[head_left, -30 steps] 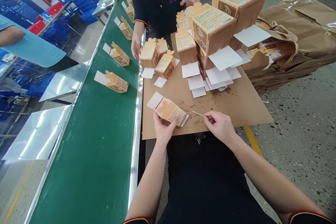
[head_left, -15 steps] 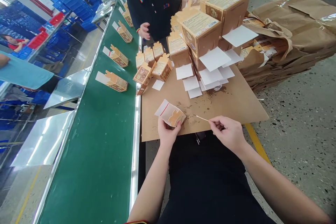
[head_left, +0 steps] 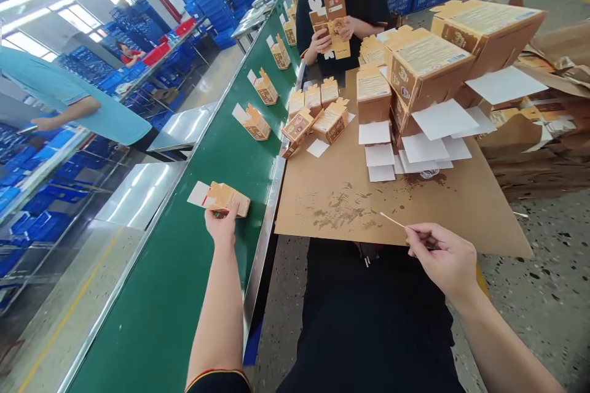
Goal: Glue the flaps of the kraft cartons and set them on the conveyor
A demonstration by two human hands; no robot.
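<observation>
My left hand [head_left: 222,222] has its fingers around a small brown carton [head_left: 229,198] over the green belt [head_left: 184,282]. The carton lies on its side, its white flap pointing left. Above the front edge of the brown board [head_left: 313,196], my right hand [head_left: 440,252] pinches a thin white-tipped swab [head_left: 391,219]. Dark wet-looking smears mark the board left of the swab. More cartons with raised flaps stand along the belt, the nearest one [head_left: 252,121] beyond my left hand.
Large cartons [head_left: 426,67] with white flaps are stacked on the board's far right, with smaller cartons [head_left: 330,120] beside the belt. Across the board a person [head_left: 364,0] holds an unfolded carton. Another person in light blue [head_left: 78,92] stands left of the belt. Blue crates fill the background.
My left hand has carried the carton from above the board leftward to the belt. My right hand still holds the swab. The person opposite now holds an unfolded carton up in both hands.
</observation>
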